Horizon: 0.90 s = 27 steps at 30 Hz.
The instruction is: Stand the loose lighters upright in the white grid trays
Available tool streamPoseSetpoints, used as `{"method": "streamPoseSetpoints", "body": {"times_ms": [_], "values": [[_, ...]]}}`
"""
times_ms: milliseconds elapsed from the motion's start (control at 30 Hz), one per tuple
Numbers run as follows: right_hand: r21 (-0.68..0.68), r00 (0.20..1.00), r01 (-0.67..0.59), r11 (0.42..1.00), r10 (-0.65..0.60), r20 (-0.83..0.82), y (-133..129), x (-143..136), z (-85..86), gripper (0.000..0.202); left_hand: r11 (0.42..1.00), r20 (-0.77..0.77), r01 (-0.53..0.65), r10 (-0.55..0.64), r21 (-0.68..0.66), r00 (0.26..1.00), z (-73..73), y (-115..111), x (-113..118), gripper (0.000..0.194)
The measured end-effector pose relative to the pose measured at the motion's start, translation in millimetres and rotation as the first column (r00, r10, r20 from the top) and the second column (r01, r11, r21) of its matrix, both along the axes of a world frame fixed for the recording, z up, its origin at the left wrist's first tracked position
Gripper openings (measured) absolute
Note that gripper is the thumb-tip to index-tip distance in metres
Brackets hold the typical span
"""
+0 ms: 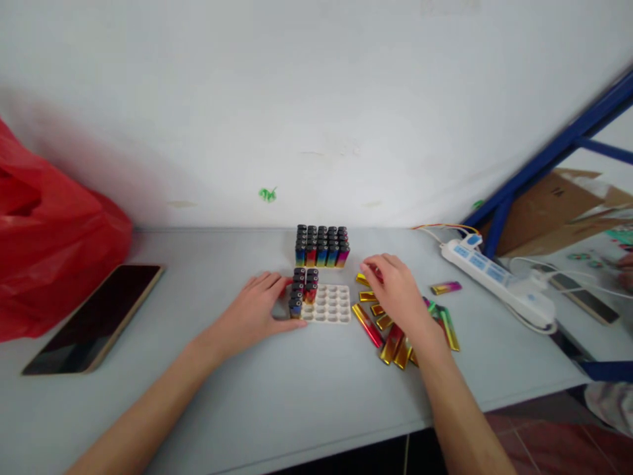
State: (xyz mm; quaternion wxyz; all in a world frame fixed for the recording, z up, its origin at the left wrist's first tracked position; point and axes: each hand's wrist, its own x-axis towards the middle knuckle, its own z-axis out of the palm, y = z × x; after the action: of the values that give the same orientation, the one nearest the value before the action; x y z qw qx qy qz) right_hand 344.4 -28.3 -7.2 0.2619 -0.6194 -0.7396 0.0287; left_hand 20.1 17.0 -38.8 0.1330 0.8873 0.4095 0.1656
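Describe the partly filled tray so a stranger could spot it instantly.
On the grey tabletop by the white wall stands a packed block of black-topped, multicoloured lighters. Just nearer, beside the left hand, lies a flat white rectangular tray. Unlike that block, it shows bare round hollows, with its own lighters only toward its left.

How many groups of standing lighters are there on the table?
2: the larger group near the wall, and the smaller group in the white tray, beside the left hand. Some within each may be hidden.
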Motion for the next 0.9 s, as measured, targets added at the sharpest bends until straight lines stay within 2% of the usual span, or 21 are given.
{"method": "streamPoseSetpoints", "body": {"times_ms": [67, 167, 267, 367, 467, 633, 733, 833, 900], "values": [[-0.014, 0.995, 0.099, 0.995, -0.099, 0.010, 2, 21, -4.6, 0.017, 1.000, 0.012, -0.004, 0.004, -0.007, 1.000, 1.8, 0, 0, 0.070], [-0.087, 0.983, 0.182, 0.979, -0.179, 0.037, 2, 40, -14.1, 0.021, 1.000, 0.016, -0.003, 0.003, -0.027, 1.000, 3.2, 0, 0, 0.068], [-0.174, 0.979, 0.199, 0.964, -0.188, 0.083, 2, 45, -21.3, 0.020, 1.000, 0.006, 0.000, 0.000, -0.031, 1.000, 3.6, 1, 0, 0.068], [-0.201, 0.984, 0.173, 0.964, -0.161, 0.072, 6, 42, -23.3, 0.018, 1.000, 0.005, -0.007, 0.007, -0.027, 1.000, 3.1, 2, 1, 0.070], [-0.149, 0.990, 0.140, 0.979, -0.137, 0.028, 8, 36, -20.0, 0.019, 0.999, 0.009, -0.015, 0.015, -0.031, 1.000, 1.7, 2, 1, 0.072], [0.103, 0.974, 0.094, 0.990, -0.071, -0.214, 2, 13, -4.4, 0.030, 0.999, 0.027, 0.004, -0.003, -0.035, 1.000, 0.6, 3, 1, 0.072], [0.117, 0.936, 0.064, 0.991, -0.019, -0.352, -5, -10, 4.7, 0.032, 0.999, 0.027, -0.002, 0.003, -0.045, 1.000, 1.8, 3, 1, 0.072], [0.088, 0.920, 0.050, 0.995, -0.011, -0.392, -9, -32, 8.0, 0.035, 0.999, 0.012, -0.001, 0.002, -0.049, 1.000, 2.9, 2, 1, 0.072], [0.071, 0.910, 0.058, 0.996, -0.024, -0.413, -11, -43, 7.4, 0.045, 0.999, 0.003, -0.004, 0.004, -0.040, 1.000, 3.0, 2, 2, 0.071]]}}
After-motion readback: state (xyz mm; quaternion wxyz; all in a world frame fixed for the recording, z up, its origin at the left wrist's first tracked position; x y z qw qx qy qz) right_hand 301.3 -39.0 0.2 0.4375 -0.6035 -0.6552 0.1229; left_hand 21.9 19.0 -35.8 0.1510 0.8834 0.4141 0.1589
